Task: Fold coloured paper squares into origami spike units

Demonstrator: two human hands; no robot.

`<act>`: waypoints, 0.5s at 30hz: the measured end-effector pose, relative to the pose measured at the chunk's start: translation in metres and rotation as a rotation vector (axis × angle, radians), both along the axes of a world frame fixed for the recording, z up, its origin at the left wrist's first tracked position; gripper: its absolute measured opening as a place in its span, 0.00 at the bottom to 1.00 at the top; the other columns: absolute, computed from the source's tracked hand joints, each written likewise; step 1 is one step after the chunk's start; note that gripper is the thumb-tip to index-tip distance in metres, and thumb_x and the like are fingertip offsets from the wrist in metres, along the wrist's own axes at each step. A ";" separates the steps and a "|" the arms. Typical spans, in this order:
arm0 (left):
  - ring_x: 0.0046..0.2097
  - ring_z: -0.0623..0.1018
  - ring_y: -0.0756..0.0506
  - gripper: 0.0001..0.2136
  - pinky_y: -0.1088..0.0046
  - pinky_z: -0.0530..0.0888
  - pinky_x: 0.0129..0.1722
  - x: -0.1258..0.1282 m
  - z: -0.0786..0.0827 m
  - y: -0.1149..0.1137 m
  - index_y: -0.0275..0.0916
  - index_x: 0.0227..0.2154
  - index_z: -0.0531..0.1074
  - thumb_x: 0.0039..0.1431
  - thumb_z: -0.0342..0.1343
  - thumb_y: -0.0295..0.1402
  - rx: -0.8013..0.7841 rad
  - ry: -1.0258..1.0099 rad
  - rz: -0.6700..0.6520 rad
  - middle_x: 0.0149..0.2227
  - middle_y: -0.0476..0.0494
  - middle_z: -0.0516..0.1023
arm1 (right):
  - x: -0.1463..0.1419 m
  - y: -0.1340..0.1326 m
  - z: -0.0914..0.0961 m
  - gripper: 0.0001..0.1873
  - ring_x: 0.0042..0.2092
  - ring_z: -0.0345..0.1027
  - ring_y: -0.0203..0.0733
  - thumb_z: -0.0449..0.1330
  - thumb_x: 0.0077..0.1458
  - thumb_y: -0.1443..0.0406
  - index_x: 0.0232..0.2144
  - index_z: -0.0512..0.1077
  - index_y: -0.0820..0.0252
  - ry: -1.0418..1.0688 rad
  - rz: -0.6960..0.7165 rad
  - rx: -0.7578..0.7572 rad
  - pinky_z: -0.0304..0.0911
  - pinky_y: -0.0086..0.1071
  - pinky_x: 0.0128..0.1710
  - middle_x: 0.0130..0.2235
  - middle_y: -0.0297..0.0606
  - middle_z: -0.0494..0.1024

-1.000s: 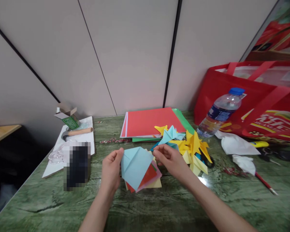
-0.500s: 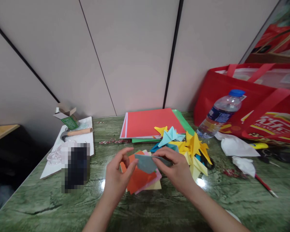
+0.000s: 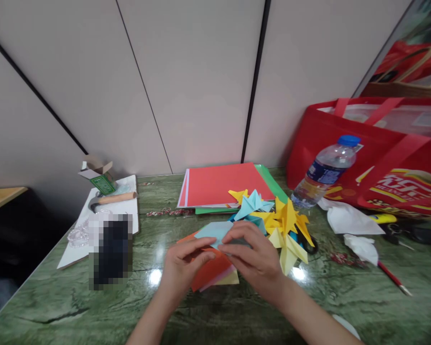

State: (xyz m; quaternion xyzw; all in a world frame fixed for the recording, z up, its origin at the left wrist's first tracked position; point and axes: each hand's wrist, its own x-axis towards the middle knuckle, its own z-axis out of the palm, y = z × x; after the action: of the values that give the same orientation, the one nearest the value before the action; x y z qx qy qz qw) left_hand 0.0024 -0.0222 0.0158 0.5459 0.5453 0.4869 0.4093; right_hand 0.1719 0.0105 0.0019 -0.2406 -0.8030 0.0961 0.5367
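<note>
A folded light-blue sheet of origami paper (image 3: 211,231) is held up between my two hands. My left hand (image 3: 187,261) pinches its near left edge between thumb and fingers. On the other side, my right hand (image 3: 256,249) is closed on the paper's right part, with the fingertips of both hands close together. Below lies a stack of coloured paper squares (image 3: 211,270), orange on top with pink and pale yellow edges showing. Folded yellow paper pieces (image 3: 285,215) and a light-blue folded piece (image 3: 254,203) are heaped just beyond my right hand.
Behind the stack are large red sheets (image 3: 222,184). To the right stand a water bottle (image 3: 325,170) and a red bag (image 3: 366,153), with crumpled tissue (image 3: 362,247) and a red brush (image 3: 393,278) nearby. Leftward, a white board (image 3: 131,211) bears a wooden-handled tool (image 3: 117,198) and small box (image 3: 103,182).
The blue paper has tilted so its broad face shows, pointing away from me. My left hand has moved right and closed on its edge; my right fingers have shifted along it.
</note>
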 end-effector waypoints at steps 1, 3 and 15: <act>0.28 0.78 0.47 0.10 0.76 0.75 0.30 0.001 -0.001 0.000 0.40 0.30 0.79 0.41 0.61 0.26 0.002 -0.003 0.007 0.26 0.47 0.81 | 0.000 0.000 -0.001 0.13 0.36 0.65 0.41 0.55 0.49 0.77 0.33 0.73 0.55 -0.010 0.001 0.008 0.64 0.42 0.39 0.32 0.37 0.73; 0.28 0.78 0.47 0.10 0.76 0.75 0.30 0.002 -0.002 0.001 0.40 0.30 0.79 0.41 0.61 0.26 0.018 0.007 0.042 0.26 0.47 0.81 | -0.001 0.001 -0.001 0.13 0.36 0.65 0.41 0.55 0.49 0.77 0.32 0.73 0.56 -0.030 0.004 0.014 0.63 0.42 0.40 0.31 0.37 0.74; 0.30 0.78 0.45 0.19 0.67 0.75 0.34 -0.003 0.001 0.003 0.35 0.43 0.72 0.45 0.60 0.30 -0.192 -0.158 -0.136 0.26 0.43 0.80 | 0.003 -0.001 0.002 0.09 0.38 0.67 0.41 0.55 0.53 0.73 0.34 0.73 0.58 -0.039 0.045 0.043 0.63 0.42 0.41 0.32 0.37 0.77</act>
State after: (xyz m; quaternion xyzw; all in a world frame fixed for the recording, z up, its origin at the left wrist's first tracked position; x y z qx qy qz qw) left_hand -0.0009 -0.0196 0.0170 0.4999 0.5169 0.4451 0.5336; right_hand 0.1750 0.0096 0.0041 -0.2124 -0.8206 0.0860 0.5236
